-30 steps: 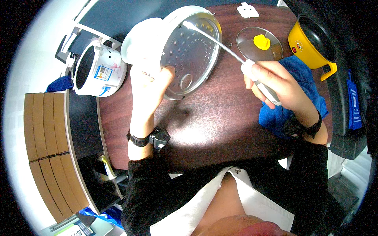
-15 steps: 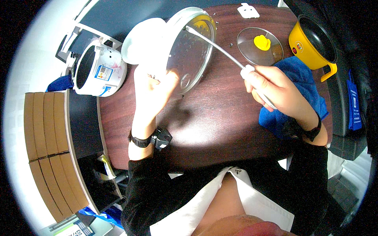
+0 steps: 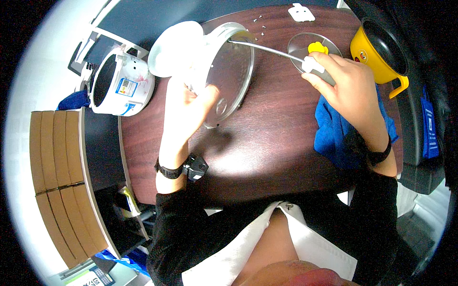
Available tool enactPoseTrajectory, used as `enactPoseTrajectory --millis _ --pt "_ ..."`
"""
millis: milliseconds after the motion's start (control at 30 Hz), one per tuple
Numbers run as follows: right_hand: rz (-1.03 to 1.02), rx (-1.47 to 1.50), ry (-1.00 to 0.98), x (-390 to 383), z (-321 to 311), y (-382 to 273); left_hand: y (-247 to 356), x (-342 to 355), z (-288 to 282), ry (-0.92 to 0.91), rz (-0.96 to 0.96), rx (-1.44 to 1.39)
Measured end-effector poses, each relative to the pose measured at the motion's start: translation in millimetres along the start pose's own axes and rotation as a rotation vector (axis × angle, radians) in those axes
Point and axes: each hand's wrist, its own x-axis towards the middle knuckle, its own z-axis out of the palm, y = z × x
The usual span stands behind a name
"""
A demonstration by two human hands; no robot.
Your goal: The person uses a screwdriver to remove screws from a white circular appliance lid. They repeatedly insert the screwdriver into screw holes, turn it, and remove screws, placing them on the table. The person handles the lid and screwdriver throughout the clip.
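Observation:
My left hand (image 3: pixel 191 107) grips the lower edge of a round white appliance lid (image 3: pixel 214 52), holding it tilted up off the table. The lid's inner face (image 3: pixel 231 78) is greyish and shiny, with a pale rim. Closed around the white and grey handle of a screwdriver (image 3: pixel 272 50) is my right hand (image 3: pixel 346 83). The screwdriver's long metal shaft points left, its tip at the upper inner rim of the lid. Whether a screw sits under the tip cannot be made out. A white disc-shaped cover (image 3: pixel 174 50) stands just left of the lid, touching or overlapping it.
Several small screws (image 3: pixel 261 34) lie beyond the lid. A glass lid with yellow knob (image 3: pixel 317 47), blue cloth (image 3: pixel 334 126) and yellow pot (image 3: pixel 369 55) are right. A white plate piece (image 3: pixel 301 13) lies at the back. A white cooker body (image 3: pixel 125 83) and cardboard boxes (image 3: pixel 62 157) stand left.
My right hand has moved up and to the right, and the screwdriver lies closer to level. The lid has tipped, its upper rim dropping lower. My left hand keeps its grip.

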Motion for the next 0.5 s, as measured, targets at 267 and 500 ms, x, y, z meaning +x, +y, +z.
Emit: enactPoseTrajectory --millis 267,500 --pt "-0.006 -0.142 0.076 3 -3 3 8 -3 -3 -0.02 -0.117 -0.155" --pt "0.087 0.347 -0.021 -2 9 2 -1 1 -7 0.006 0.024 -0.095"
